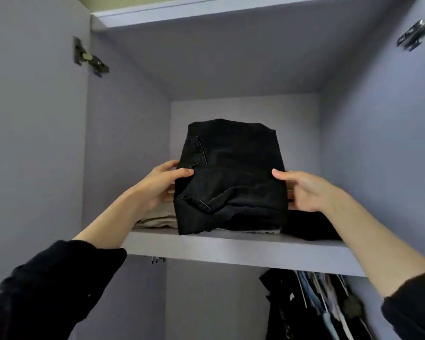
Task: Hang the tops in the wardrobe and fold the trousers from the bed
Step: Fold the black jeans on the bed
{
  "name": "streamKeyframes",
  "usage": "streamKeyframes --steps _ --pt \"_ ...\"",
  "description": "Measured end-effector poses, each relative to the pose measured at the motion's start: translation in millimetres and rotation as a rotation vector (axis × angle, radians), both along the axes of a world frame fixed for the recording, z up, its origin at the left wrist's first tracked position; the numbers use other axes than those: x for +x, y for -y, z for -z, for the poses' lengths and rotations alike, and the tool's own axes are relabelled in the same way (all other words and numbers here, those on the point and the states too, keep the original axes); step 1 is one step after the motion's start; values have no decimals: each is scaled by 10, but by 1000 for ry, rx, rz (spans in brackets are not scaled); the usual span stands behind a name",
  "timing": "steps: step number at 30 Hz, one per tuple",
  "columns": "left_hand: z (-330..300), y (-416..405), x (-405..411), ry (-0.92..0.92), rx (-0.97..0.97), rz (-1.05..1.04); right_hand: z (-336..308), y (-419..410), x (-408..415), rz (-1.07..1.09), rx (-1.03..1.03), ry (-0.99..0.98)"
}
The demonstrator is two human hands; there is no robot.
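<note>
1. Here, folded black trousers (231, 180) sit on the upper shelf (231, 249) of a lilac wardrobe (368, 143), their front edge just over the shelf's lip and their back end tilted up toward the rear wall.
2. The left hand (157, 185) holds the trousers' left side — thumb curled over the top of the fold, fingers tucked round the edge behind it, so the grip pinches the cloth.
3. The right hand (304, 190) is at the right side, thumb pressed on top near the edge and the other fingers bent underneath — its grip also pinches the trousers.
4. Both forearms are bare and reach up from black sleeves (59, 278) low in the view.
5. Under the trousers lies a flat pile; a beige garment (155, 220) shows at its left, and a white edge with dark marks shows below the front of the trousers.
6. Another dark folded garment (309, 227) lies on the shelf just right of the trousers, below the right hand.
7. Beneath the shelf, at lower right, hanging clothes (317, 307) in black, blue and white are packed close together.
8. Both doors stand open: a metal hinge (88, 57) shows at upper left and a second hinge (417, 33) at upper right.
</note>
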State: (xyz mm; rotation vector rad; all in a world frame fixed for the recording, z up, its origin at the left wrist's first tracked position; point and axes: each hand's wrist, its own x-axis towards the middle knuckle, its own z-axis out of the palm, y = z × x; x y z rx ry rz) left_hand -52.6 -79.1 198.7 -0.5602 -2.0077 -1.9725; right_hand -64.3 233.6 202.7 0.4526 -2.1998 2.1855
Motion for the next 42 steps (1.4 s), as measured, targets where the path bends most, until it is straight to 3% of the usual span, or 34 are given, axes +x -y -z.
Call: streamKeyframes --steps 9,14,17,19,21,23,28,35,42 --pt "-496 -280 -1499 -62 -58 24 -476 -251 -1368 98 -35 -106" --pt "-763 -566 -2335 -32 -56 37 -795 -446 -2186 146 -15 -38" --pt "-713 -657 -2846 75 -84 -7 -759 -399 -2685 188 34 65" --pt "-558 -718 -3167 186 -295 -137 -615 -302 -3021 281 201 116" --pt "-414 -770 -3374 253 -641 -288 -474 -230 -3253 400 382 80" --pt "-397 -821 -3453 231 -751 -287 -460 -193 -3367 419 443 31" --pt "-445 -932 -3359 121 -901 -241 -476 -175 -3217 413 548 -40" --pt "-445 -1122 -2876 -196 -973 -177 -413 -178 -2372 541 497 -158" --pt "-140 -1339 -1783 -429 -737 59 -53 -108 -981 701 447 -199"
